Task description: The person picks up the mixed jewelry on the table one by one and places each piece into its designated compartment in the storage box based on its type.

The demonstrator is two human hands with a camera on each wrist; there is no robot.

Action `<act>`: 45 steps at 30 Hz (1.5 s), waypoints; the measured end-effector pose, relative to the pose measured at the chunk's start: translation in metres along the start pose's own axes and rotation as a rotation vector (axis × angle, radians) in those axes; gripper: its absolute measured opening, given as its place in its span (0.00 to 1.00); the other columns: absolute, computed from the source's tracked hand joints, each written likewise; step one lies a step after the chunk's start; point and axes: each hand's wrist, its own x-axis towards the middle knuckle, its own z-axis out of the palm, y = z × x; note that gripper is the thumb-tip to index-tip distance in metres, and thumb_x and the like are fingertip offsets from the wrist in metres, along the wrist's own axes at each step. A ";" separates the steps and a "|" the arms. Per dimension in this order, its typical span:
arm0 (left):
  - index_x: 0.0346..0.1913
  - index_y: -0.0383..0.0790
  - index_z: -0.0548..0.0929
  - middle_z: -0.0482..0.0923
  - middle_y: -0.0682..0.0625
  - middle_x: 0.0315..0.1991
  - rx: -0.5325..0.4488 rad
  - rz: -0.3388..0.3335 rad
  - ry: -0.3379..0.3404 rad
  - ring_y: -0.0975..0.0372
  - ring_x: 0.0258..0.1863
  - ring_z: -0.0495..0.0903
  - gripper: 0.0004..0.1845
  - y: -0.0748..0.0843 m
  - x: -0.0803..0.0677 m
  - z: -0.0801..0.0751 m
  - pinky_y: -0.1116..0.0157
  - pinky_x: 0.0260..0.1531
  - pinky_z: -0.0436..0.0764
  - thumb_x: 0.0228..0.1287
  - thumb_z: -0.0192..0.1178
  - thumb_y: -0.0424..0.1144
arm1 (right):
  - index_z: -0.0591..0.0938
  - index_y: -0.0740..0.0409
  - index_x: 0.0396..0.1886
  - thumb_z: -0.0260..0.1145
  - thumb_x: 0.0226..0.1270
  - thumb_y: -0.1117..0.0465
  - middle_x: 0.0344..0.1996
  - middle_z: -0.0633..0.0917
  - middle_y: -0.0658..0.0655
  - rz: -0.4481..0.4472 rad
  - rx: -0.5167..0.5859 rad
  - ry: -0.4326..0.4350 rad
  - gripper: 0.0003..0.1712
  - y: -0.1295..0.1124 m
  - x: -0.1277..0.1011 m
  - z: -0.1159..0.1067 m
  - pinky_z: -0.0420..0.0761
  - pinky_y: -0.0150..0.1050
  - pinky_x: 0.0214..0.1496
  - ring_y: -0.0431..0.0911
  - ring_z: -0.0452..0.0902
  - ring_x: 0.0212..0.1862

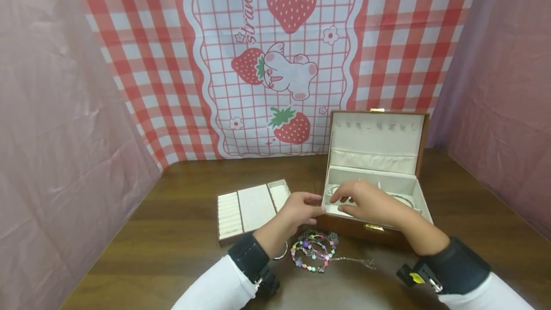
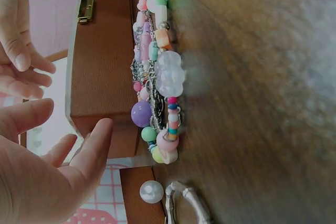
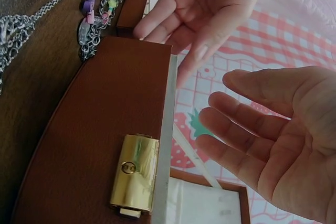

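A brown jewellery box [image 1: 357, 232] with white lining stands open on the wooden table [image 1: 181, 233]. My right hand [image 1: 340, 200] hovers over its front compartment with relaxed fingers and holds nothing. My left hand [image 1: 316, 202] is open beside the box's front left corner, close to the right hand. In the right wrist view both palms, right hand [image 3: 252, 129] and left hand [image 3: 205, 19], are bare above the box front [image 3: 105, 145] and its gold clasp [image 3: 134, 174]. A heap of coloured bead jewellery [image 1: 314, 248] lies just in front of the box.
A white ring-roll tray insert [image 1: 251, 207] lies left of the box. A silver chain [image 1: 357, 262] trails right from the beads, and a silver bangle [image 2: 186, 203] with a pearl [image 2: 151, 191] sits beside them. A thin bangle [image 1: 402, 199] lies inside the box. Cloth backdrops enclose the table.
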 end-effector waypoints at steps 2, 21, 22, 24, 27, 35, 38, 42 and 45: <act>0.53 0.29 0.81 0.82 0.43 0.47 0.016 0.029 0.008 0.56 0.40 0.83 0.18 -0.001 -0.002 -0.002 0.61 0.37 0.85 0.59 0.65 0.27 | 0.87 0.59 0.38 0.70 0.57 0.71 0.36 0.86 0.49 0.005 0.011 -0.008 0.09 0.000 -0.002 0.001 0.82 0.46 0.44 0.48 0.82 0.41; 0.47 0.32 0.83 0.83 0.45 0.40 0.121 0.167 0.051 0.59 0.38 0.81 0.12 0.007 -0.016 -0.029 0.61 0.37 0.84 0.60 0.65 0.29 | 0.86 0.57 0.37 0.71 0.58 0.65 0.36 0.85 0.49 -0.022 0.028 -0.055 0.07 0.003 -0.006 0.003 0.82 0.42 0.40 0.49 0.82 0.38; 0.47 0.32 0.83 0.83 0.44 0.41 0.118 0.163 0.051 0.59 0.39 0.81 0.12 0.006 -0.016 -0.029 0.62 0.37 0.84 0.60 0.65 0.29 | 0.86 0.57 0.37 0.71 0.58 0.65 0.36 0.85 0.50 -0.025 0.027 -0.058 0.07 0.003 -0.006 0.003 0.82 0.42 0.40 0.49 0.82 0.38; 0.48 0.31 0.83 0.83 0.43 0.42 0.112 0.166 0.052 0.59 0.39 0.81 0.12 0.005 -0.016 -0.031 0.62 0.37 0.84 0.60 0.65 0.29 | 0.86 0.57 0.37 0.71 0.58 0.65 0.36 0.85 0.49 -0.028 0.024 -0.063 0.07 0.003 -0.006 0.002 0.82 0.42 0.40 0.49 0.82 0.38; 0.48 0.31 0.83 0.83 0.42 0.42 0.105 0.163 0.050 0.60 0.38 0.80 0.13 0.002 -0.016 -0.031 0.62 0.37 0.84 0.59 0.66 0.28 | 0.86 0.57 0.37 0.71 0.58 0.65 0.35 0.85 0.49 -0.036 0.025 -0.075 0.07 0.002 -0.005 0.003 0.82 0.42 0.41 0.49 0.82 0.38; 0.52 0.32 0.81 0.81 0.38 0.48 0.293 0.192 -0.098 0.52 0.45 0.81 0.20 0.000 -0.020 -0.037 0.60 0.44 0.81 0.56 0.69 0.33 | 0.86 0.59 0.36 0.72 0.56 0.65 0.34 0.85 0.50 -0.064 0.029 -0.095 0.07 0.000 -0.004 0.007 0.82 0.41 0.41 0.47 0.81 0.37; 0.56 0.33 0.79 0.80 0.37 0.51 0.409 0.229 -0.174 0.48 0.50 0.79 0.24 0.002 -0.022 -0.040 0.59 0.48 0.80 0.56 0.71 0.36 | 0.86 0.59 0.36 0.72 0.56 0.65 0.34 0.85 0.50 -0.072 0.026 -0.098 0.07 0.001 -0.003 0.010 0.82 0.41 0.41 0.47 0.82 0.37; 0.56 0.35 0.79 0.80 0.38 0.51 0.489 0.259 -0.212 0.47 0.51 0.79 0.25 0.004 -0.025 -0.043 0.57 0.51 0.78 0.55 0.72 0.39 | 0.85 0.59 0.35 0.72 0.56 0.64 0.34 0.84 0.51 -0.069 0.022 -0.107 0.08 0.000 -0.003 0.011 0.82 0.42 0.41 0.47 0.81 0.37; 0.56 0.37 0.80 0.81 0.40 0.50 0.522 0.267 -0.218 0.49 0.51 0.79 0.25 0.004 -0.025 -0.044 0.57 0.51 0.78 0.55 0.72 0.39 | 0.85 0.59 0.36 0.73 0.56 0.64 0.34 0.85 0.51 -0.069 0.025 -0.113 0.08 -0.002 -0.002 0.012 0.82 0.42 0.42 0.47 0.81 0.38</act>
